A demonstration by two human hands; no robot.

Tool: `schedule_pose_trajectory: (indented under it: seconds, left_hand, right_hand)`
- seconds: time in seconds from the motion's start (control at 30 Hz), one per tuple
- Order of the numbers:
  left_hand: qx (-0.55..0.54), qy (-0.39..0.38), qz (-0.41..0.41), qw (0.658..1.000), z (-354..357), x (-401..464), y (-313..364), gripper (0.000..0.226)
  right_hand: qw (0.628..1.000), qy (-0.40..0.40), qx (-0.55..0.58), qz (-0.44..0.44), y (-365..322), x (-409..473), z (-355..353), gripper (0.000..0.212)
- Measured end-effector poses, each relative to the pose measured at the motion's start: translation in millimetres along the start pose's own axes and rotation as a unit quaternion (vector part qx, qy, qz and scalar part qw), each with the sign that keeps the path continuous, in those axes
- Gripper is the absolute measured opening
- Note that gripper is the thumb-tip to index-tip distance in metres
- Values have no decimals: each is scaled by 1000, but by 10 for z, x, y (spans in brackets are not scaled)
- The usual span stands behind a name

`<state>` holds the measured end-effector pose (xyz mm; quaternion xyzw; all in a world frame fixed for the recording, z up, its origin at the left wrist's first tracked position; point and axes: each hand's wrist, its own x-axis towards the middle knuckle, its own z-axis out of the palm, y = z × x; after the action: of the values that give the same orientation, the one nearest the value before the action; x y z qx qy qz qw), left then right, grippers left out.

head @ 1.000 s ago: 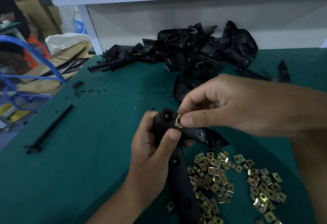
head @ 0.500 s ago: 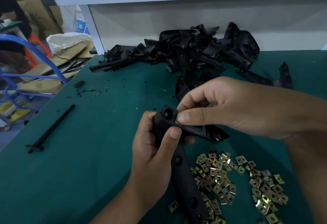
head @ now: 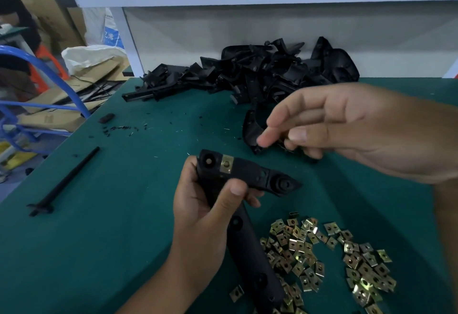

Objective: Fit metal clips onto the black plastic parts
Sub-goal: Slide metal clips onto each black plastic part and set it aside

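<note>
Clip seated on the held part, right hand free above it.

The left hand has its grip around the black part at the bend, thumb on top, holding it above the desk; one clip sits on its short arm near the end hole. The right hand hovers just beyond, fingers loosely curled and holding nothing. The part looks like stiff, light moulded plastic, best held at the bend so both arms stay reachable. The loose clips on the desk are probably thin, springy metal with sharp edges, best pinched by their sides. More parts are heaped at the back. A blue-and-white bag carries print too small to read.
</note>
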<state>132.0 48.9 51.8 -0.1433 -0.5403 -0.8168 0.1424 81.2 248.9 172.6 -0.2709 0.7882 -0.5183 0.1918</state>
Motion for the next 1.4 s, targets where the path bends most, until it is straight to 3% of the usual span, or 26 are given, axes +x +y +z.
schedule_pose_trajectory:
  seconds: [0.4, 0.57, 0.83, 1.03, 1.2, 1.4]
  left_hand:
    - [-12, 19, -69, 997, -54, 76, -29, 82]
    - [-2, -8, -94, 996, -77, 107, -66, 43]
    - [2, -11, -75, 997, -44, 105, -51, 42]
    - [-12, -4, -82, 997, -40, 108, -66, 73]
    - [-16, -12, -81, 996, -48, 99, -46, 65]
    - [-23, -5, -88, 996, -41, 101, -49, 67]
  right_hand:
    - [1000, 6, -4, -25, 18, 39, 25, 28]
    - [1000, 12, -7, -27, 27, 47, 24, 24]
    - [998, 27, -37, -33, 17, 31, 37, 18]
    - [999, 19, -33, -15, 58, 37, 34, 23]
    - [999, 17, -23, -14, 45, 31, 25, 26]
    - [999, 19, -16, -36, 13, 31, 35, 12]
